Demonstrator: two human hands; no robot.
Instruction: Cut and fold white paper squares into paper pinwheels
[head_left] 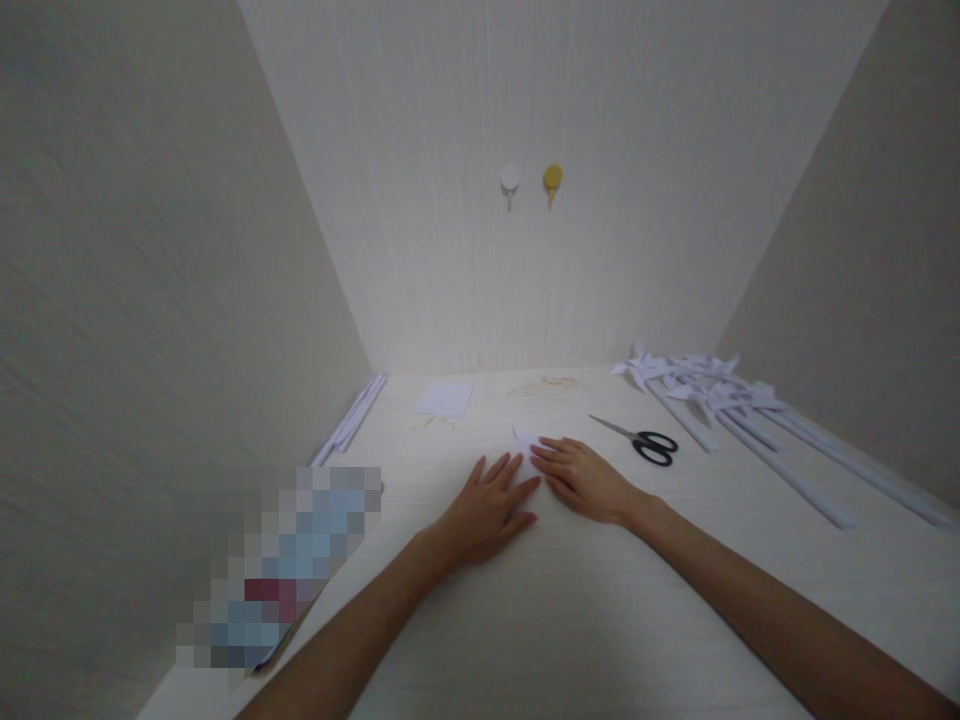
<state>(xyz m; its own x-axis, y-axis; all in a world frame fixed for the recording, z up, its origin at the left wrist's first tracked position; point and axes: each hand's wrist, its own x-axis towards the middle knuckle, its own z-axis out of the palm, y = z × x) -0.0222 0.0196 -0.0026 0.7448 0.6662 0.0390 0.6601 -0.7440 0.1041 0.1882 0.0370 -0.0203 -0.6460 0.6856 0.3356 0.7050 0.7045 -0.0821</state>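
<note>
A small piece of white paper lies on the pale table, partly covered by my fingers. My left hand rests on its left and near side, fingers spread and laid flat. From the right, my right hand presses down on the paper with its fingers stretched out. The two hands almost meet at the fingertips. To the right of my right hand lies a pair of scissors with black handles, its blades pointing left and away.
White paper pinwheels on rolled paper sticks lie at the right. A square paper sheet sits at the back, rolled sticks at the left wall. Thin tan strands lie near the back wall, which has two hooks. A blurred-out object stands left.
</note>
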